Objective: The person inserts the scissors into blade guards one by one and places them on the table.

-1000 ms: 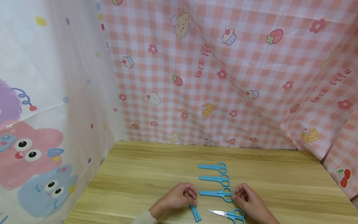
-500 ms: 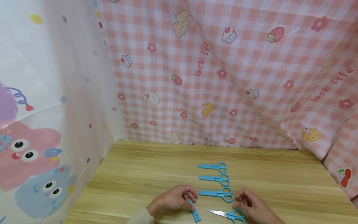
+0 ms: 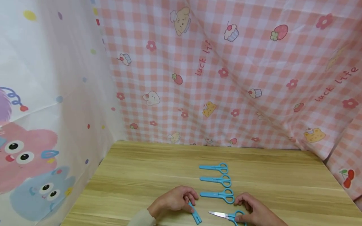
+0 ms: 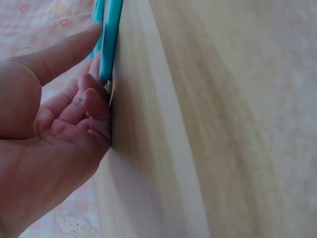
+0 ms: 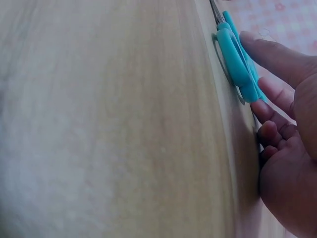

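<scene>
A blue scissors blade cover [image 3: 195, 214] lies at a slant near the front of the table. My left hand [image 3: 178, 199] rests beside its far end, thumb touching or very close to it and fingers loosely bent. To the right lie unsheathed scissors [image 3: 222, 215], metal blades pointing left. My right hand [image 3: 253, 210] is at their blue handles, its thumb over a finger loop and the other fingers loosely bent. In the right wrist view, the handle [image 5: 235, 59] lies beside the thumb. In the left wrist view, the cover [image 4: 111, 44] stands near the thumb tip.
Behind them, several covered blue scissors lie in a column: a near pair [image 3: 209, 194], a middle pair [image 3: 209, 179] and a far pair [image 3: 209, 167], handles to the right. The wooden table [image 3: 135, 169] meets a pink checked cloth [image 3: 158, 75] at the back.
My right hand has shifted from beside the nearest covered scissors towards me, and its thumb has come over the bare scissors' handle. My left hand stays by the cover, its thumb slightly shifted.
</scene>
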Tool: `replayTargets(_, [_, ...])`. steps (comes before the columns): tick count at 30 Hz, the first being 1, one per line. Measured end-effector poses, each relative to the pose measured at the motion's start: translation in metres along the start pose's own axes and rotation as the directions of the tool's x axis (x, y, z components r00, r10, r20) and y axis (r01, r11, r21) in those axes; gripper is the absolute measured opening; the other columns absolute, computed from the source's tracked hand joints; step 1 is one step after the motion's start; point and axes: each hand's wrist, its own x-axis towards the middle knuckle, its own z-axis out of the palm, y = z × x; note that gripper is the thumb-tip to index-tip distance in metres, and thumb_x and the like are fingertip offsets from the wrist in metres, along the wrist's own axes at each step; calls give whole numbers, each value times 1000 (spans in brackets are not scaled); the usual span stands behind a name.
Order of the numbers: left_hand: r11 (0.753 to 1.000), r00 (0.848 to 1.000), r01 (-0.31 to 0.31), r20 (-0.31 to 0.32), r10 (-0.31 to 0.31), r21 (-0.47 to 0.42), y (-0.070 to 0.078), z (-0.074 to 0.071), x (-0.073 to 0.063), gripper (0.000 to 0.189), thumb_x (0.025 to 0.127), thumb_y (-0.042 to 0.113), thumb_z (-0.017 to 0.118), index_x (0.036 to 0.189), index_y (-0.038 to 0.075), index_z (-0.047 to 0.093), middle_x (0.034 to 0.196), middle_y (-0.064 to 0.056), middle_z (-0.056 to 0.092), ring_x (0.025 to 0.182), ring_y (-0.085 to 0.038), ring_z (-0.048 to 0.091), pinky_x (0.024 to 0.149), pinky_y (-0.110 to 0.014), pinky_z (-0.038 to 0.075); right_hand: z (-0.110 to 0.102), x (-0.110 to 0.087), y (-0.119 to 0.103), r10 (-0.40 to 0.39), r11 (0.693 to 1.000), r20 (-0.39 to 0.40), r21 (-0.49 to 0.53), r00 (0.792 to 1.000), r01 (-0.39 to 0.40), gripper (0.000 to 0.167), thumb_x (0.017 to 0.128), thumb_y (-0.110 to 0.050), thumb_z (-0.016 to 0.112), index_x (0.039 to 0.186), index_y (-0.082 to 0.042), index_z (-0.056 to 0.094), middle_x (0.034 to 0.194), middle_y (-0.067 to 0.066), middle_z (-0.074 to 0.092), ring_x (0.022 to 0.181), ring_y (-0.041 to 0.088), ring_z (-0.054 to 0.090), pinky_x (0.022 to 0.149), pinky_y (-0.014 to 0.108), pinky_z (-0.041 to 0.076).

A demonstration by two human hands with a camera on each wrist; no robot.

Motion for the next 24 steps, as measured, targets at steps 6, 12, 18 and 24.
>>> replayTargets(6, [1000, 1000, 10, -9, -10, 5, 1, 0, 1, 33, 77, -10, 77, 104, 4, 67, 87, -5, 67, 70, -9, 52, 62, -16, 40, 1, 1, 2, -10, 1000, 12, -6, 1000, 10, 38, 84, -21, 79, 112, -8, 58, 113, 8, 53, 101, 0, 45, 87, 10, 35])
replayTargets(12, [1000, 1000, 19, -18, -19, 15, 1, 2, 1, 33, 76, -11, 77, 103, 5, 67, 86, -3, 68, 69, -8, 51, 61, -16, 41, 3, 0, 3, -74, 997, 5, -21, 997, 74, 40, 82, -21, 81, 112, -8, 58, 111, 9, 52, 99, 2, 45, 85, 12, 37])
replayTargets(18, [1000, 999, 8, -38, -7, 28, 1, 3, 1, 33, 75, -12, 77, 101, 6, 67, 85, -4, 68, 68, -8, 51, 61, -16, 40, 5, 0, 6, -131, 990, 2, -47, 991, 131, 39, 83, -19, 81, 112, -8, 58, 110, 11, 53, 100, 2, 45, 87, 11, 38])
replayTargets(24, [999, 998, 3, -55, -1, 41, 1, 5, 1, 31, 75, -11, 78, 100, 6, 68, 83, -3, 68, 66, -7, 51, 59, -15, 40, 5, 0, 7, -152, 988, 9, -34, 988, 152, 37, 83, -18, 80, 112, -7, 58, 109, 12, 54, 97, 7, 47, 85, 13, 40])
